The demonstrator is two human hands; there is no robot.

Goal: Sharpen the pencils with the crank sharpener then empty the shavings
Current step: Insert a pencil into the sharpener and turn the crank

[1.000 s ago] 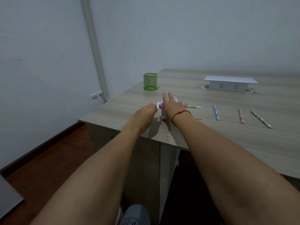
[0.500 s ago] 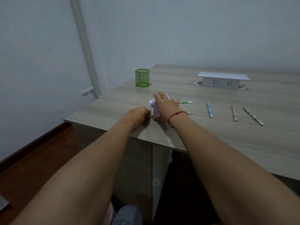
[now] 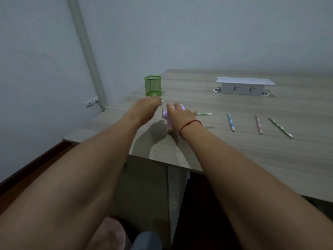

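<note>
Left hand: my left hand (image 3: 147,107) grasps the white crank (image 3: 162,105), fingers curled round its knob. It has climbed from the low, near side of the sharpener to about 11 o'clock of it, just short of the green cup (image 3: 152,85).
Right hand: my right hand (image 3: 180,114) grasps the pink sharpener (image 3: 169,123) from above, fingers hooked over its top, the same hold as 1 second ago.
Sharpener: it sits on the counter (image 3: 234,159) near the front left corner, between my 2 hands, and has not slid.
Loaded pencil: the loaded pencil (image 3: 204,114) sticks out level at 3 o'clock from under my right hand.
Change: only the crank has moved, roughly half a turn upward.
Meaning: I judge that grinding on pencil 1 is under way and the body is held steady enough to keep turning.
Waiting: the blue pencil (image 3: 231,122), pink pencil (image 3: 258,124) and spotted pencil (image 3: 281,128) lie apart from each other further toward 3 o'clock, untouched.
Shavings: my hand hides the drawer, and I take the emptying as not yet begun.
</note>
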